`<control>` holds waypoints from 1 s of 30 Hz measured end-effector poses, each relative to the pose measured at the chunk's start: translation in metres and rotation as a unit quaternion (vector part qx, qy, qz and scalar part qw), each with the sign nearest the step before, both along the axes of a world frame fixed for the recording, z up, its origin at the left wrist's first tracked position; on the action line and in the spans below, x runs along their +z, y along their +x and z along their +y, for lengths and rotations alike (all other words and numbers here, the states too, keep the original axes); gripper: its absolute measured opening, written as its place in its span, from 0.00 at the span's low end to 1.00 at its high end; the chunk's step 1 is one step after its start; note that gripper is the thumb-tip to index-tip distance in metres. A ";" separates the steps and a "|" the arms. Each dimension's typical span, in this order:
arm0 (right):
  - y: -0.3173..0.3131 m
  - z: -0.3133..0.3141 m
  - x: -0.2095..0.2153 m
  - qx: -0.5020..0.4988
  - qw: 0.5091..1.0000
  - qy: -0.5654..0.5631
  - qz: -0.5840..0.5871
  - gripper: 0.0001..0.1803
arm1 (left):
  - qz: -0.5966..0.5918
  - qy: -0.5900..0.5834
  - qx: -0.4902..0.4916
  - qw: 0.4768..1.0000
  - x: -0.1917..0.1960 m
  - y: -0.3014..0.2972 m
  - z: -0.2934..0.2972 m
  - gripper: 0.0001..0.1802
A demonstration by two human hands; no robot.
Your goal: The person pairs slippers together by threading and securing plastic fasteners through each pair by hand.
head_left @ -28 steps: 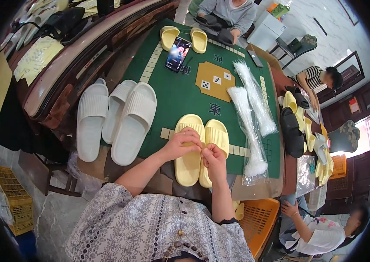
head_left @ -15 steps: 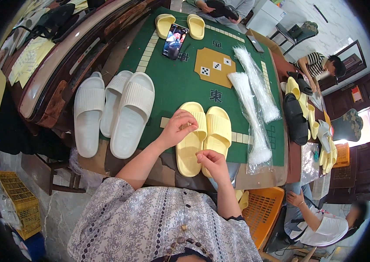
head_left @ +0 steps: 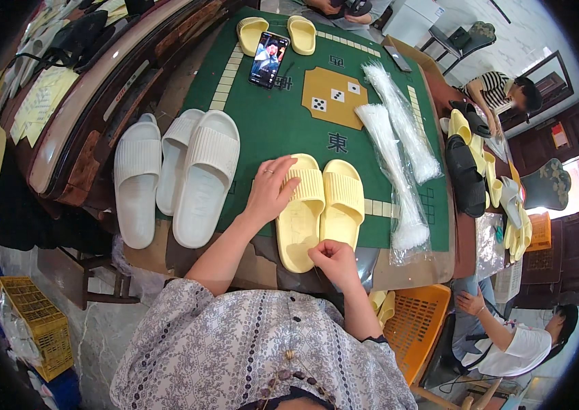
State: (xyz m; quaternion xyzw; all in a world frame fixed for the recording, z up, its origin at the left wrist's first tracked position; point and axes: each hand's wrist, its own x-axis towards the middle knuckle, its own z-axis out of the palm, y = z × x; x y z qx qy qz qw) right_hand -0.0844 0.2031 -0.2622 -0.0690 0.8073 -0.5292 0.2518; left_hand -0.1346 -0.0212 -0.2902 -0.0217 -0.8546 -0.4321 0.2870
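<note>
We see our left hand (head_left: 270, 191) lying flat, fingers spread, on the strap of the left one of a pair of yellow slippers (head_left: 318, 208) that sit side by side on the green game table (head_left: 269, 116). Our right hand (head_left: 332, 261) is curled at the heels of the pair, touching them at the table's near edge. To the left lie three white slippers (head_left: 177, 174). Just right of the yellow pair lie two clear bags of white ties (head_left: 399, 164). A phone (head_left: 268, 59) rests farther up the table.
</note>
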 end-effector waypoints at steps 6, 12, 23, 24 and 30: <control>-0.025 -0.043 0.001 -0.044 0.952 0.167 0.252 0.13 | -0.019 -0.041 -0.012 0.999 -0.006 -0.002 -0.002 0.22; -0.037 -0.073 -0.011 -0.038 0.851 0.291 0.435 0.11 | -0.056 -0.008 -0.023 0.998 -0.004 -0.007 -0.005 0.18; -0.037 -0.073 -0.011 -0.021 0.895 0.256 0.365 0.11 | -0.096 0.143 -0.010 0.985 -0.006 -0.014 0.008 0.13; -0.033 -0.069 -0.006 -0.008 0.913 0.222 0.343 0.11 | -0.084 0.150 0.005 0.985 -0.004 -0.012 0.008 0.13; 0.005 -0.010 0.026 0.052 0.973 0.134 0.183 0.07 | 0.005 0.058 0.074 0.996 -0.008 -0.009 0.010 0.14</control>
